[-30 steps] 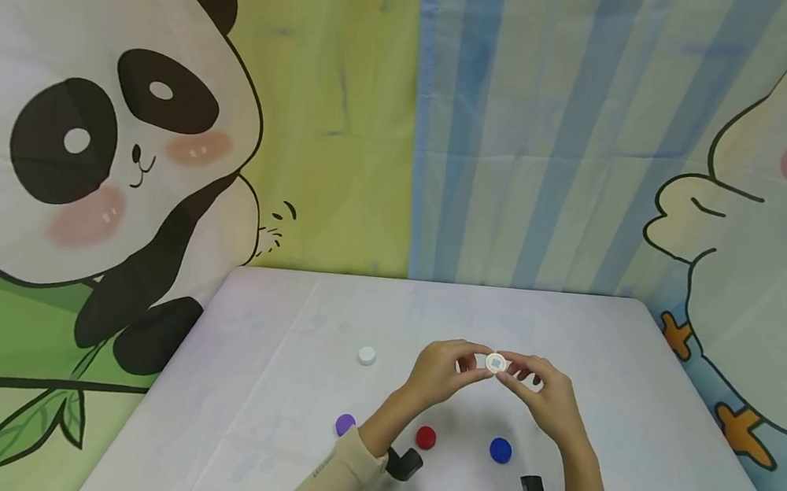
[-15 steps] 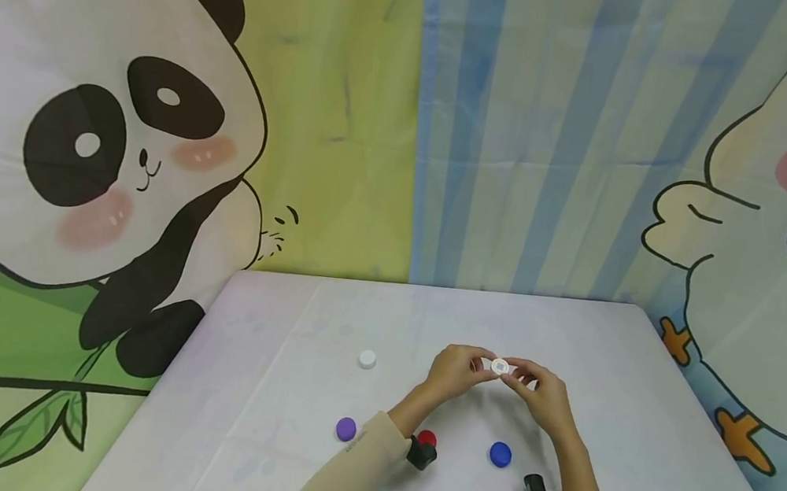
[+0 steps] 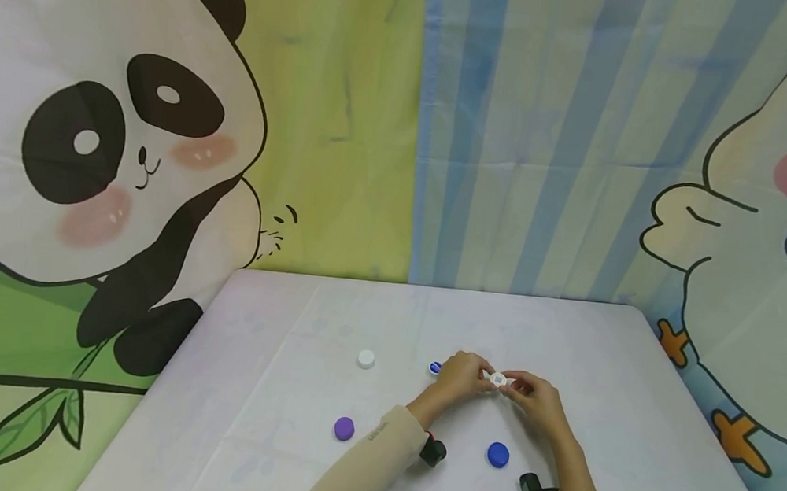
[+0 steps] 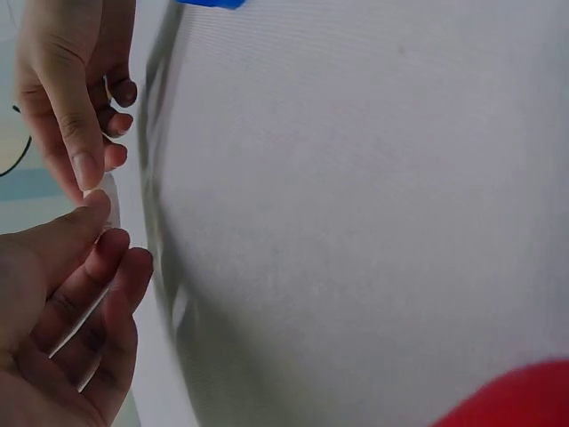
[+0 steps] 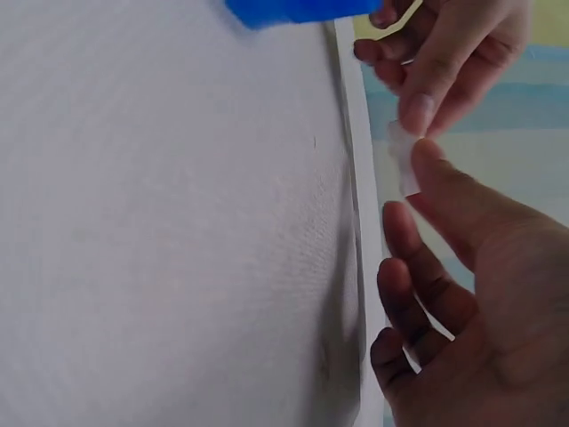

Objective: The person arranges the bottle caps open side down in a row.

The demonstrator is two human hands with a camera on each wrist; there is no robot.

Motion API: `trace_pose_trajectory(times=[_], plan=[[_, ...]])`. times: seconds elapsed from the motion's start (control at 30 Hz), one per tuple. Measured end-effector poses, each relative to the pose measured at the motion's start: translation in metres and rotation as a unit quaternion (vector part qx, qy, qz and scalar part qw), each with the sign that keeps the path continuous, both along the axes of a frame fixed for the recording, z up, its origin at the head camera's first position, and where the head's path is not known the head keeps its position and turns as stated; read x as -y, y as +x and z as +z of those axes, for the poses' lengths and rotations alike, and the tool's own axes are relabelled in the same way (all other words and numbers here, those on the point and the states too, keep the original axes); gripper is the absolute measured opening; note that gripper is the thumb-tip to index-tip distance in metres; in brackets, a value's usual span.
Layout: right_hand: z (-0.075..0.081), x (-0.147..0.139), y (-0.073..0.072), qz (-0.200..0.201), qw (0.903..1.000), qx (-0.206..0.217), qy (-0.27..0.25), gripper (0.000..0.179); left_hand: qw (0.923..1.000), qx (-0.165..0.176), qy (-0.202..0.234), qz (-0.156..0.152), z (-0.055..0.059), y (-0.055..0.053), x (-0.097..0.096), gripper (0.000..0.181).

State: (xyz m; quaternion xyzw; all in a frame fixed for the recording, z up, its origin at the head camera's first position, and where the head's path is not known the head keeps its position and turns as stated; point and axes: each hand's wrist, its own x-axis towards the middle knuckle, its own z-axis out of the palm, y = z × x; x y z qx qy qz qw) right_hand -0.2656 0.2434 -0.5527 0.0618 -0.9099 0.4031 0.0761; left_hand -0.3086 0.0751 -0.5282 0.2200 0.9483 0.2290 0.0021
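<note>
A small whitish disc [image 3: 498, 379] with a square pattern on its face is held between both hands, over the far half of the table. My left hand [image 3: 462, 375] pinches its left edge between thumb and forefinger, and my right hand [image 3: 536, 401] pinches the right edge. From the side, the right wrist view shows the disc [image 5: 404, 158] as thin and pale, partly covered by both thumbs. Just left of my left hand lies a small blue-and-white round piece [image 3: 435, 368], partly hidden by it.
Round cap-like pieces lie on the white table [image 3: 259, 454]: a white one [image 3: 366, 359], a purple one [image 3: 343, 429] and a blue one [image 3: 497, 455]. A red piece [image 4: 516, 400] is mostly hidden by my left arm in the head view. Printed curtains [image 3: 349, 115] stand behind the table.
Both hands have come down slightly in the head view with the disc. My left arm has shifted right, covering most of the red piece, and the blue-and-white piece has come into view.
</note>
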Motion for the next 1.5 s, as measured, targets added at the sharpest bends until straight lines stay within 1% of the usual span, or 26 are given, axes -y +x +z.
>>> trace_pose_trajectory(times=[0.1,0.2,0.3,0.37,0.47,0.6,0.77,0.9,1.07,1.17,1.27,1.4,1.5], plan=[[-0.005,0.0,-0.003,0.007,0.9999,0.014,-0.002,0.03,1.0,0.008,0.001,0.0,-0.005,-0.002,-0.002,0.024],[-0.009,0.0,-0.003,0.012,0.9997,0.021,-0.004,0.031,1.0,0.002,0.002,-0.002,-0.01,-0.002,-0.002,0.022],[-0.011,0.0,-0.003,0.01,0.9996,0.027,-0.006,0.03,1.0,0.0,0.007,-0.005,-0.013,-0.002,-0.001,0.02],[-0.011,0.001,-0.003,0.009,0.9996,0.027,0.0,0.03,0.9999,0.008,0.008,-0.007,-0.015,-0.002,-0.001,0.021],[-0.012,0.001,-0.004,0.009,0.9997,0.022,0.009,0.03,0.9998,0.021,0.005,-0.006,-0.015,-0.003,-0.001,0.023],[-0.011,0.0,-0.004,0.007,0.9997,0.016,0.018,0.029,0.9995,0.029,0.006,-0.009,-0.015,-0.003,-0.003,0.025],[-0.01,-0.001,-0.003,0.009,0.9995,0.021,0.022,0.029,0.9994,0.032,0.008,-0.006,-0.016,-0.002,-0.004,0.025],[-0.011,-0.001,-0.002,0.007,0.9997,0.017,0.016,0.031,0.9995,0.031,0.004,-0.002,-0.017,-0.001,-0.006,0.026],[-0.01,-0.003,-0.001,0.001,0.9998,0.016,0.012,0.036,0.9997,0.023,-0.003,-0.009,-0.015,-0.001,-0.006,0.031],[-0.005,-0.004,0.002,0.005,0.9997,0.014,0.018,0.039,0.9992,0.036,0.0,-0.017,-0.01,0.001,-0.005,0.037],[0.006,-0.004,0.007,0.009,0.9996,0.017,0.019,0.042,0.9981,0.056,-0.013,-0.024,0.002,0.005,-0.001,0.044],[0.026,-0.005,0.014,0.02,0.9988,0.024,0.038,0.045,0.9938,0.103,-0.022,-0.034,0.026,0.012,0.01,0.055],[0.044,-0.005,0.018,0.029,0.9971,0.016,0.069,0.047,0.9887,0.14,0.003,-0.055,0.046,0.018,0.023,0.06]])
